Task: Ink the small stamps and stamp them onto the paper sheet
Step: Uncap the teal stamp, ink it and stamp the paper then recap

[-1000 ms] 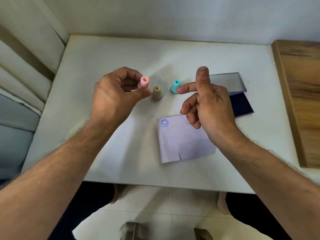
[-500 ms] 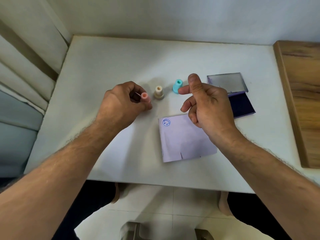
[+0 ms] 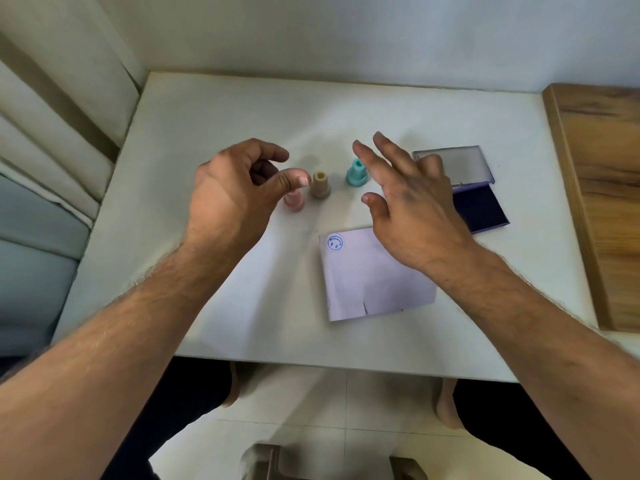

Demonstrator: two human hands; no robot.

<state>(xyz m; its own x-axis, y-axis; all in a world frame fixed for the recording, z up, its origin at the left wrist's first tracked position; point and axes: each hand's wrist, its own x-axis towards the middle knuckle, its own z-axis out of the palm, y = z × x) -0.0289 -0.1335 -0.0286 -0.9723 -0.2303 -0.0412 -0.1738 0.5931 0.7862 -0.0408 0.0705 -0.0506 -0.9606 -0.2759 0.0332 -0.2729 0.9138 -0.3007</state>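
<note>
Fingers point(image 3: 266, 152) of the left hand point(image 3: 228, 195) curl loosely above the worktop point(image 3: 242, 109), the thumb tip near the forefinger with a gap between them, grasping nothing. Just below that thumb the pink stamp point(image 3: 294, 201) stands upright on the worktop, partly hidden by the hand; whether the thumb touches it cannot be told. Right beside it, slightly farther from the person, stands the beige stamp point(image 3: 320, 184), also upright, its hollow top showing.

Fingers point(image 3: 388, 150) of the right hand point(image 3: 412, 209) are spread and nearly straight, released, hovering over the worktop and holding nothing. Their tips reach past the teal stamp point(image 3: 355, 173), which stands upright just to the left of the forefinger, apart from the beige one.

Behind the right hand lies the open ink pad point(image 3: 483, 209), its dark blue surface facing up and its grey transparent lid point(image 3: 460, 161) folded back flat beyond it. Nearer the person, the pale paper sheet point(image 3: 367, 285) lies flat on the worktop, partly under the right wrist, with one blue round smiley print point(image 3: 335, 243) in its far left corner.

A wooden board point(image 3: 602, 188) runs along the worktop's right edge. White wall closes the far side, and tiled floor point(image 3: 329, 403) shows below the near edge.
</note>
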